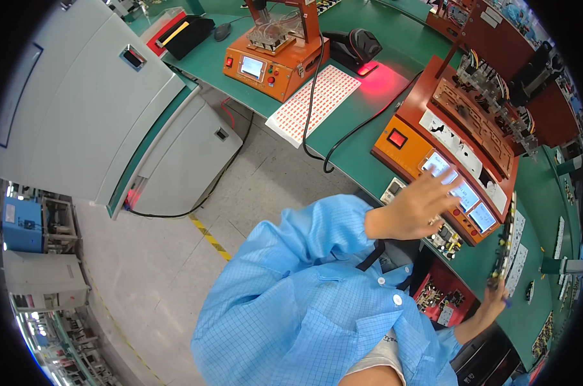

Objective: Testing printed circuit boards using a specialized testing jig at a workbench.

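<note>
Head view: left hand [420, 206] is spread, fingers splayed over the small display screens [466, 196] on the front of the orange-red test fixture [446, 138] on the green bench [349, 122], fingertips at or just above the panel, contact unclear. Right hand [494, 299] is low at right, pinched around the lower end of a long narrow circuit board strip [507, 238] held upright just beside the fixture's right edge. A second orange tester [275, 61] and a white sheet of red labels [314, 103] lie well apart, up the bench.
</note>
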Motion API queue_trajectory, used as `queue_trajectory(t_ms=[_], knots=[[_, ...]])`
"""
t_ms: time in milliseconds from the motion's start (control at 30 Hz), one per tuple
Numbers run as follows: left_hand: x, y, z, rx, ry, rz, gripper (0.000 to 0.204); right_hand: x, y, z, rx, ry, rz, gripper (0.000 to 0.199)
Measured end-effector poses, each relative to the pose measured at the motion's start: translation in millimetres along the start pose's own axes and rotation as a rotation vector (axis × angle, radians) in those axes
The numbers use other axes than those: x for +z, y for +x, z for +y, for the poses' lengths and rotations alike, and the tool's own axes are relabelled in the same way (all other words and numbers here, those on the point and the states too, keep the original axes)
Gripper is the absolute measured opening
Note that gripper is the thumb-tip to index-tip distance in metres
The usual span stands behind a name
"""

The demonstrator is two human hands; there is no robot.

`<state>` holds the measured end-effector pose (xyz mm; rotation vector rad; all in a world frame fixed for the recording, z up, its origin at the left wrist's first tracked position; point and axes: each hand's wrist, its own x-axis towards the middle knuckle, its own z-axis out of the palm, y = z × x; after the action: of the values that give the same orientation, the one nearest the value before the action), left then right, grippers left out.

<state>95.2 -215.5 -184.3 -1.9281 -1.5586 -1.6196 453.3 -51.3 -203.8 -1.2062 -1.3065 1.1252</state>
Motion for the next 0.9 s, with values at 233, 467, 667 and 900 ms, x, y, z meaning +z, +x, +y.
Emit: queue_trajectory(t_ms=[233, 467, 667, 900], knots=[[49.9, 71.6, 21.6, 0.671, 0.182, -0.099, 0.034, -8.5, -86.8, -41.9, 0.113, 0.303, -0.131, 0.032], [52.7, 71.5, 20.2, 0.803, 0.178, 0.177, 0.014, 38.9, -65.6, -50.4, 0.286, 0.436, -0.563, 0.044], [9.6, 99.0, -21.8, 0.564, 0.361, -0.268, 0.024, 109.0, -2.9, -51.0, -0.01, 0.2, -0.4, 0.018], [24.0, 106.6, -81.3, 0.16, 0.251, -0.617, 0.043, 169.0, 22.9, -34.7, -0.62, -0.248, -0.311, 0.032]])
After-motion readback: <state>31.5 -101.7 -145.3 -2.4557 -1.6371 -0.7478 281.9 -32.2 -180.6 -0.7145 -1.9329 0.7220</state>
